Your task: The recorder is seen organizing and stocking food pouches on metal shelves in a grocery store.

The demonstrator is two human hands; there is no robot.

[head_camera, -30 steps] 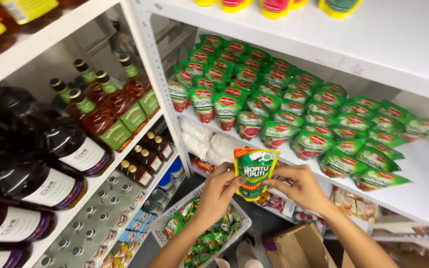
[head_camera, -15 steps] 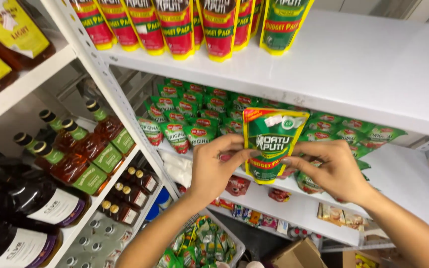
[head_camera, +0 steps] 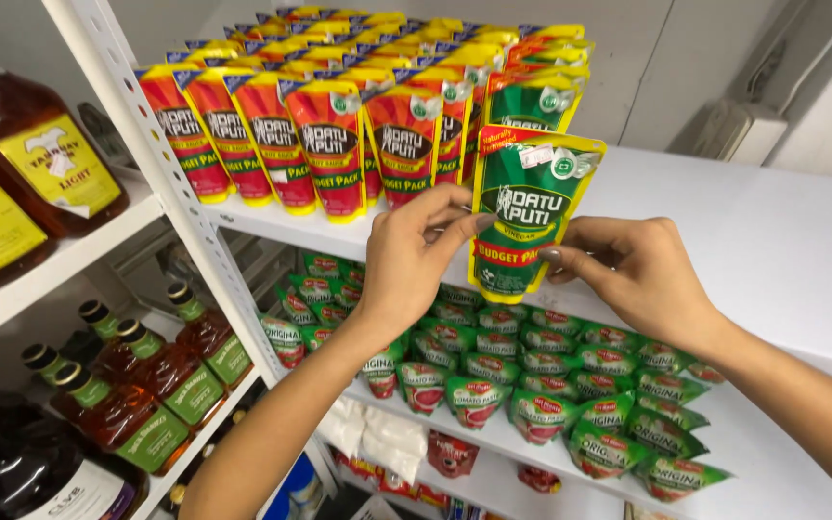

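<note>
The left hand (head_camera: 414,252) sits just left of the frame's centre, its fingers pinched together on the left edge of a green and yellow stand-up pouch (head_camera: 524,214). The right hand (head_camera: 636,273), right of centre, grips the pouch's lower right edge between thumb and fingertips. Held by both hands, the pouch stands upright in the middle of the frame, just above the front lip of the white upper shelf (head_camera: 724,231).

Directly behind the pouch, another green pouch (head_camera: 532,101) of the same kind stands on that shelf. To the left of it, in the upper centre of the frame, red and yellow pouches (head_camera: 329,144) stand in tight rows running back toward the wall. The right part of the shelf is bare white board.

Below the hands, on the next shelf down, small green sauce pouches (head_camera: 551,380) lie in overlapping rows across the lower centre and lower right. At the left edge of the frame, a second rack holds large jugs of brown liquid with yellow labels (head_camera: 40,164) at upper left and green-labelled bottles with dark caps (head_camera: 146,385) at lower left.
</note>
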